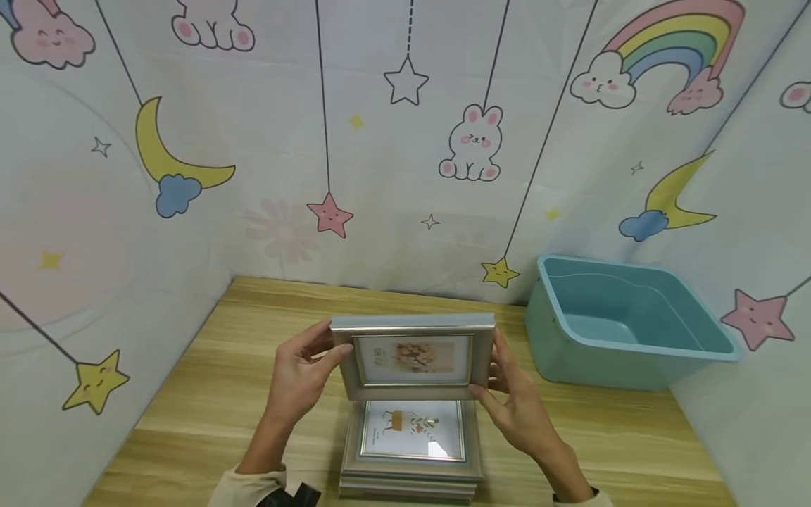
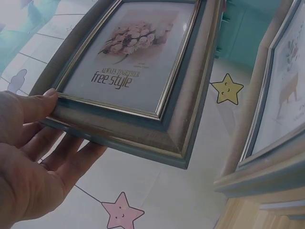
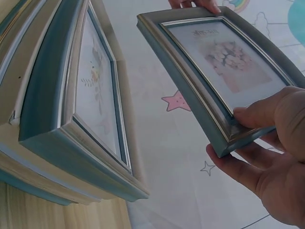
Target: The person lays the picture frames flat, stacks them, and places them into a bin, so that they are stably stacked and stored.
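Both hands hold up a picture frame [image 1: 415,391] with a silvery-beige border and a flower bouquet picture, tilted above a stack of similar frames. My left hand [image 1: 299,380] grips its left end, thumb on the front border and fingers behind, as the left wrist view shows. At the opposite end my right hand [image 1: 516,405] pinches the border [image 3: 226,128] between thumb and fingers. Below lies the stack of picture frames [image 1: 412,470]; its top one shows a deer-like animal and plants. In the left wrist view the held frame [image 2: 138,136] bears the words "free style".
A blue-green plastic tub [image 1: 595,362] stands at the back right of the wooden table [image 1: 253,317]. Behind the table hangs a pale cloth backdrop [image 1: 393,155] printed with stars, moons, rabbits and a rainbow.
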The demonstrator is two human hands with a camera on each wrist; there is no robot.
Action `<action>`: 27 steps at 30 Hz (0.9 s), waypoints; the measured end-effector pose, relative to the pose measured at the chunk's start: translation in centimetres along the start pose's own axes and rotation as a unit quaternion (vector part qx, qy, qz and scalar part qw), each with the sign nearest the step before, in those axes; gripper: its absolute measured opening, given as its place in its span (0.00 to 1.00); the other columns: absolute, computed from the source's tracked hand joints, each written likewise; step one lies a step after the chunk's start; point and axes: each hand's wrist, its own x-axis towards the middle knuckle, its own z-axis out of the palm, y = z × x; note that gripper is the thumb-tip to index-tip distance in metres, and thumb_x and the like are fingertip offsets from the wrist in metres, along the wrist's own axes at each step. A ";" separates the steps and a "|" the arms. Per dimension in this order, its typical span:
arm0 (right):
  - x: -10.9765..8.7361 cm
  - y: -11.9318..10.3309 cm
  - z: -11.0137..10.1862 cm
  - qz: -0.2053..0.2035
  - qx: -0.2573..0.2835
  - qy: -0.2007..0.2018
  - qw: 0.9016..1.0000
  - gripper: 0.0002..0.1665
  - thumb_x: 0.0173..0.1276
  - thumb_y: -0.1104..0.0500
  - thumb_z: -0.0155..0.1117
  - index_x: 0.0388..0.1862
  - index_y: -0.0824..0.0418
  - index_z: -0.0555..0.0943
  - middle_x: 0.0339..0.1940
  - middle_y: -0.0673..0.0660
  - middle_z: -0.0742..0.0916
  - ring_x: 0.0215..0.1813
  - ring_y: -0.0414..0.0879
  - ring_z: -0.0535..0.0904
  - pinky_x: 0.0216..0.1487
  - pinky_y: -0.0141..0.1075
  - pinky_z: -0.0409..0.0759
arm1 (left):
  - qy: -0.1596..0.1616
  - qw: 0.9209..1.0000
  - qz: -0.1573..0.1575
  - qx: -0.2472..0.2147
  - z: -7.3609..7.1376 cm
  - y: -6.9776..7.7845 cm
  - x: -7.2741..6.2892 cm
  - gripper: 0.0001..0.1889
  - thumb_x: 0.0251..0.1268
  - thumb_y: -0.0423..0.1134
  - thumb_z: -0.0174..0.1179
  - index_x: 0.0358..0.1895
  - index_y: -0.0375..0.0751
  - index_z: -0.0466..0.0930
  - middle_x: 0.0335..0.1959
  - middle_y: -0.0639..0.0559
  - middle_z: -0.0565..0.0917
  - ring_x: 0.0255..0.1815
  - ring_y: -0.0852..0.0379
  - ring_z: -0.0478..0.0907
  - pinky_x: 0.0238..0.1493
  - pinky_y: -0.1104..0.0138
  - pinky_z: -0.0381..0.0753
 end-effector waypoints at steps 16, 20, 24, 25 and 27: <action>-0.2 -0.1 0.2 0.169 0.147 -0.039 0.974 0.62 0.58 0.75 0.70 0.83 0.53 0.46 0.50 0.78 0.83 0.43 0.40 0.88 0.35 0.36 0.88 | 0.118 0.952 -0.128 -0.251 3.1 -0.3 -0.9 0.16 0.70 0.27 0.58 0.58 0.39 0.80 0.40 0.58 0.86 0.42 0.63 0.82 0.43 0.72 0.84; -0.3 0.1 -0.3 0.200 0.178 -0.048 0.962 0.62 0.58 0.76 0.69 0.83 0.53 0.45 0.52 0.80 0.82 0.42 0.40 0.88 0.35 0.38 0.88 | 0.022 0.954 -0.157 -0.256 2.3 -0.7 -1.2 0.24 0.76 0.32 0.53 0.72 0.38 0.67 0.53 0.58 0.82 0.54 0.61 0.79 0.50 0.69 0.82; -0.4 0.4 -0.7 0.227 0.210 -0.058 0.949 0.63 0.59 0.77 0.67 0.84 0.54 0.43 0.52 0.82 0.81 0.40 0.40 0.88 0.35 0.39 0.88 | -0.096 0.957 -0.163 -0.222 0.8 -1.5 -1.2 0.30 0.78 0.33 0.49 0.79 0.39 0.54 0.65 0.57 0.74 0.60 0.62 0.76 0.52 0.68 0.80; -0.5 0.4 -0.8 0.234 0.217 -0.061 0.946 0.63 0.59 0.77 0.67 0.84 0.54 0.43 0.52 0.82 0.80 0.40 0.41 0.88 0.35 0.39 0.88 | -0.121 0.958 -0.160 -0.206 0.4 -1.7 -1.2 0.30 0.78 0.33 0.49 0.79 0.40 0.52 0.68 0.54 0.72 0.60 0.63 0.75 0.52 0.68 0.81; -0.6 0.6 -1.0 0.251 0.229 -0.068 0.938 0.63 0.59 0.76 0.67 0.84 0.53 0.43 0.53 0.82 0.80 0.41 0.43 0.88 0.36 0.40 0.88 | -0.164 0.960 -0.152 -0.168 -0.3 -2.0 -1.2 0.33 0.76 0.31 0.50 0.80 0.42 0.51 0.72 0.47 0.67 0.58 0.62 0.76 0.50 0.68 0.81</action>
